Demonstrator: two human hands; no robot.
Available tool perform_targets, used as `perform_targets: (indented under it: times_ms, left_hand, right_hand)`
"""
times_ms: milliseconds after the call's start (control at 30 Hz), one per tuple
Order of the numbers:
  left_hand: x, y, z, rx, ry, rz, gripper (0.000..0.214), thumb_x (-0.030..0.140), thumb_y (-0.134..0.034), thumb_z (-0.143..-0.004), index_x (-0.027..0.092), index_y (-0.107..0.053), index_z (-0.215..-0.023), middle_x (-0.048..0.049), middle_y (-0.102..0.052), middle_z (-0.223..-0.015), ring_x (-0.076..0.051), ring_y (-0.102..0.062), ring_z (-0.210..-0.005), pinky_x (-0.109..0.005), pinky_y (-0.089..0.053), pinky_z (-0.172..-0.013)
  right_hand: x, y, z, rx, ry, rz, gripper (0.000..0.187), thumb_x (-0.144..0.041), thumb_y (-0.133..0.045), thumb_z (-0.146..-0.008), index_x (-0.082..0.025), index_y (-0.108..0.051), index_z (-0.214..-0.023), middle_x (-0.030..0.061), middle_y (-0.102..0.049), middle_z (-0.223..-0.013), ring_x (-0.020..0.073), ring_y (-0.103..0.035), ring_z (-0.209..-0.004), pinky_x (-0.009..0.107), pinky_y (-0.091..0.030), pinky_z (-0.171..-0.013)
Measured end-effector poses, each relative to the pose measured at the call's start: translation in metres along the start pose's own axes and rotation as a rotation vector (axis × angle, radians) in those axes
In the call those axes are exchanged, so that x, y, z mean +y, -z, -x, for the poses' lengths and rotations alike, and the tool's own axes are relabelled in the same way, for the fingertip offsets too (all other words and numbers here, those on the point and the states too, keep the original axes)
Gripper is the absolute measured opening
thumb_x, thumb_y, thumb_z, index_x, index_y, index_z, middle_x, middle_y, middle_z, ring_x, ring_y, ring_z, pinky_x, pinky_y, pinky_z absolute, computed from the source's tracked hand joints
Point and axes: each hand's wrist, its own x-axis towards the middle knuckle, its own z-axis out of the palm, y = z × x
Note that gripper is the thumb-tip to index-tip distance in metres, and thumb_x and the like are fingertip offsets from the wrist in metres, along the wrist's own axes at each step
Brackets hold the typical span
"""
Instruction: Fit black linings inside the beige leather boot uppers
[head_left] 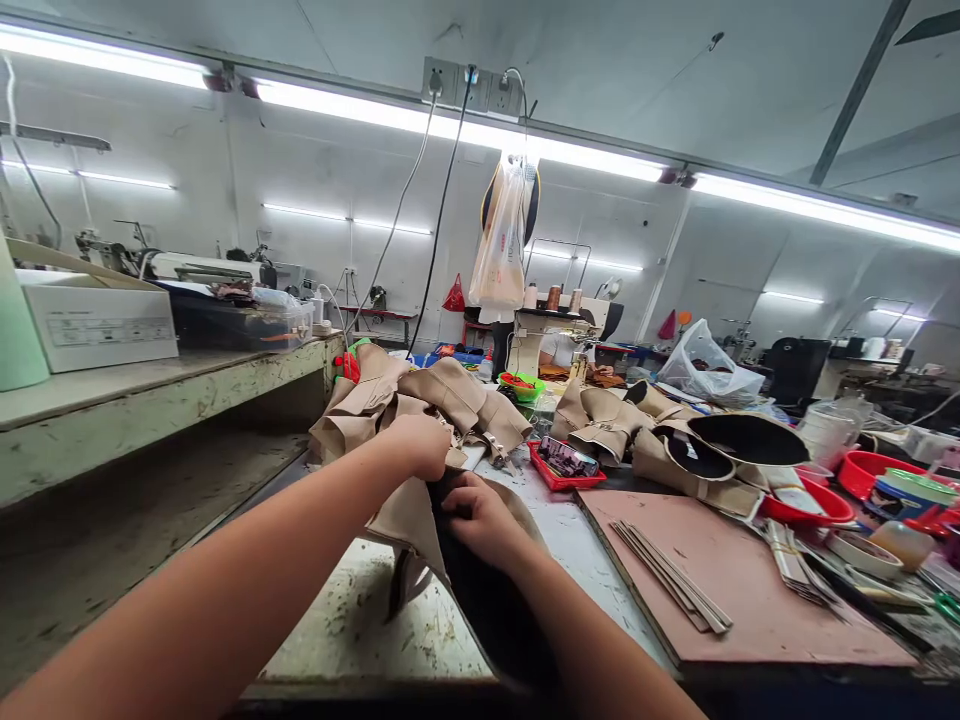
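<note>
A beige leather boot upper with a black lining lies over the front of the worktable, its opening turned towards me. My left hand is closed at its far end, the fingers mostly hidden behind the fist. My right hand reaches into the opening, with bent fingers against the black lining; the thumb and fingertips are close together. Just beyond my hands is a pile of similar beige uppers, some with buckled straps.
A pink board at right carries a bundle of thin strips. Behind it are a red tray, more beige uppers and red bowls. A shelf with a white box borders the left. A plastic bag hangs ahead.
</note>
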Motion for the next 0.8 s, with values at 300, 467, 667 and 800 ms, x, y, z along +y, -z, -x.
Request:
perform_targets:
  times_ms: [300,467,667,800]
  left_hand:
    - [-0.007,0.0,0.002,-0.117,-0.145,0.049,0.032,-0.002,-0.055,-0.068,0.016,-0.067,-0.092,-0.005,-0.069,-0.089,-0.019,-0.063,-0.081,-0.034,-0.05,-0.072]
    - [-0.006,-0.002,0.002,-0.145,-0.173,0.075,0.038,-0.005,-0.051,-0.067,0.017,-0.069,-0.091,-0.0024,-0.069,-0.081,-0.016,-0.062,-0.074,-0.029,-0.048,-0.069]
    - [-0.002,0.002,0.004,-0.115,-0.192,0.061,0.042,-0.009,-0.048,-0.059,0.017,-0.071,-0.082,-0.0032,-0.07,-0.071,-0.02,-0.061,-0.068,-0.029,-0.046,-0.065]
    - [-0.003,0.007,0.003,-0.069,-0.168,0.046,0.036,-0.006,-0.05,-0.056,0.016,-0.071,-0.075,-0.0061,-0.07,-0.072,-0.023,-0.062,-0.069,-0.032,-0.046,-0.066]
  right_hand:
    - [0.001,0.018,0.018,0.178,-0.117,0.33,0.015,-0.024,-0.052,-0.081,-0.02,-0.066,-0.078,0.006,-0.068,-0.073,0.0227,-0.061,-0.068,0.03,-0.04,-0.062]
    - [0.005,0.011,0.022,0.293,-0.181,0.46,0.021,-0.025,-0.049,-0.082,-0.017,-0.061,-0.097,0.0079,-0.067,-0.073,0.0252,-0.062,-0.066,0.031,-0.039,-0.06]
    - [0.009,0.018,0.024,0.275,-0.187,0.252,0.026,-0.027,-0.038,-0.086,-0.018,-0.059,-0.098,0.0075,-0.065,-0.073,0.0244,-0.062,-0.067,0.032,-0.04,-0.061]
    - [0.018,0.029,0.04,0.055,-0.257,-0.685,0.041,-0.048,-0.047,-0.083,-0.023,-0.046,-0.115,0.0039,-0.067,-0.087,0.0209,-0.062,-0.077,0.033,-0.043,-0.071]
